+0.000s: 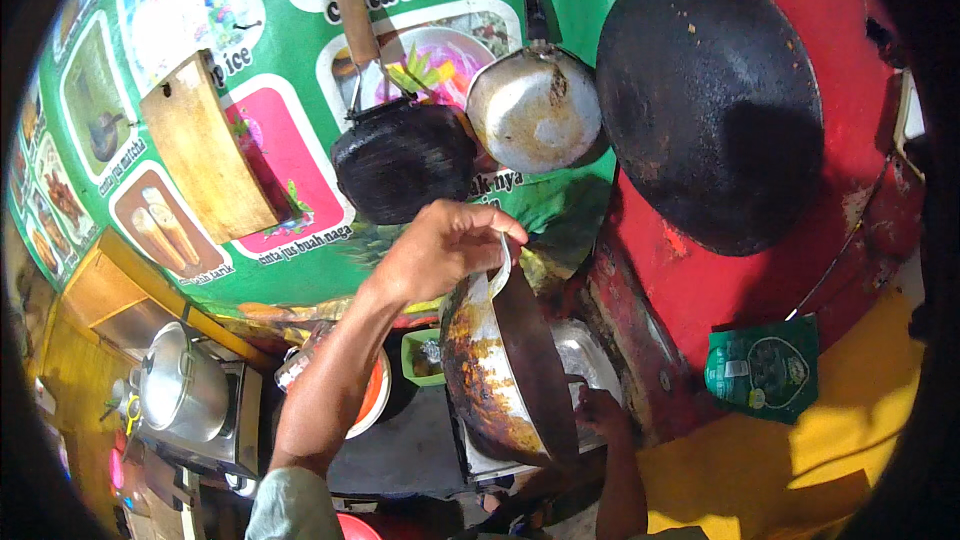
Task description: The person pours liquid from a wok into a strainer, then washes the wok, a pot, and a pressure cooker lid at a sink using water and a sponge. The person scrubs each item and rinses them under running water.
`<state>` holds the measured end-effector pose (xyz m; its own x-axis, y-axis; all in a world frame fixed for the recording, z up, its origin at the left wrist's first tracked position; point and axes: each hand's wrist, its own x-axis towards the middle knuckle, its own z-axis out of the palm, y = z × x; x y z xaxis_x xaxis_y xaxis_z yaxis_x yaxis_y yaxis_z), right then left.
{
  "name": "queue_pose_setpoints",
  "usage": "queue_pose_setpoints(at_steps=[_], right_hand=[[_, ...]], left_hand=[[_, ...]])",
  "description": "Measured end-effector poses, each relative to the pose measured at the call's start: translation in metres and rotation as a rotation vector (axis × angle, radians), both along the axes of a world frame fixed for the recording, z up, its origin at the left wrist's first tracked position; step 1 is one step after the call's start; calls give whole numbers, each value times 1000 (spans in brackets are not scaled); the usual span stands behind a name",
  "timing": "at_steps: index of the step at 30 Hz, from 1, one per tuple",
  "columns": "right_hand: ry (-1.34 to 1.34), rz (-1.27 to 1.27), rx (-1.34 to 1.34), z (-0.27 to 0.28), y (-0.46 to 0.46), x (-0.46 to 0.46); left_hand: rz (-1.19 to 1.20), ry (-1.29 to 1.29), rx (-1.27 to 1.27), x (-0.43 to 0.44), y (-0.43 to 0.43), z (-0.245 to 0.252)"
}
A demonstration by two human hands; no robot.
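Observation:
A metal wok point(487, 375) is tilted up on its side in front of me, its scorched, brown-stained outside turned to the left. My left hand point(461, 244) pinches the loop handle at its upper rim. Lower down and in shadow, my right hand point(602, 414) is at the opposite handle on the wok's right side. Behind the wok is a shiny metal surface point(589, 349), partly covered by it. A green plastic container point(421, 343) stands just left of the wok, with something inside that I cannot make out.
A wooden board point(206, 154), a black folding-handle pan point(405, 157), a small saucepan point(536, 109) and a large black pan point(709, 101) hang ahead. A lidded aluminium pot point(184, 382) sits on a stove point(244, 420) at left. A green pouch point(765, 367) hangs at right.

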<state>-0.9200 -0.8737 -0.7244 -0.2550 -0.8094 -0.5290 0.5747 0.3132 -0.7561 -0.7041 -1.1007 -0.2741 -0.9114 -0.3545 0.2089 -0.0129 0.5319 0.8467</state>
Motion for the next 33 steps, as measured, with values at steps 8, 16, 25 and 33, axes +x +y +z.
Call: queue_pose_setpoints(at_steps=[8, 16, 25, 33], right_hand=[[-321, 189, -153, 14, -42, -37], [-274, -180, -515, 105, -81, -20], [-483, -234, -730, 203, -178, 58], [-404, 57, -434, 281, -248, 69]], left_hand=[[83, 169, -1238, -16, -11, 88], [56, 266, -1231, 5, -17, 151], [462, 38, -1285, 39, -70, 252], [645, 93, -1250, 26, -134, 301]])
